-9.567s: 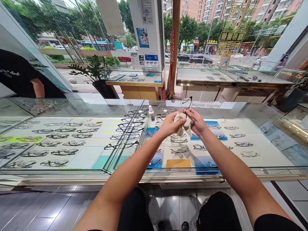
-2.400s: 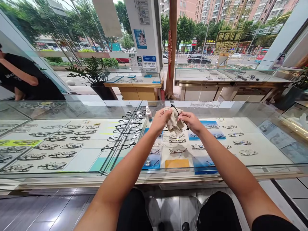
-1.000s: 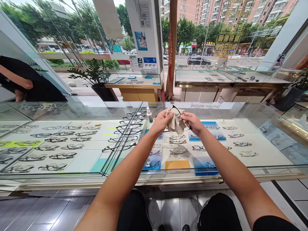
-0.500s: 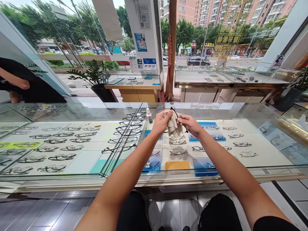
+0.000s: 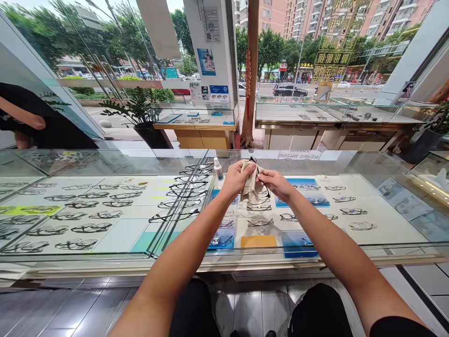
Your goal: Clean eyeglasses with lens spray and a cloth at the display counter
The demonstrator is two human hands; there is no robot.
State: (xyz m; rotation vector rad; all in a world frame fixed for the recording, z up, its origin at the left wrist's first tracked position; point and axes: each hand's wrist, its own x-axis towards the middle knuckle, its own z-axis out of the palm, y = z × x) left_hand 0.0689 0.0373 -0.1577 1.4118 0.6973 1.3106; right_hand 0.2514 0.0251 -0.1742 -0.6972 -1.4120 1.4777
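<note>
My left hand is closed on a beige cleaning cloth, which is folded over part of a pair of dark-framed glasses. My right hand pinches the glasses by the frame, at the cloth's right side. One dark end of the frame shows above the cloth, and a temple hangs below my right fingers. The lenses are mostly hidden by cloth and fingers. Both hands are above the glass counter. Just left of them stands a small white spray bottle on the counter top.
Several dark glasses lie in a column on the glass counter, left of my forearm. More frames are displayed under the glass. Across the counter stand a potted plant and another showcase. A person in black is at far left.
The glasses have turned slightly in my hands, with the hanging temple now closer to the cloth. My right hand has shifted a little left, and the cloth's folds have changed.
</note>
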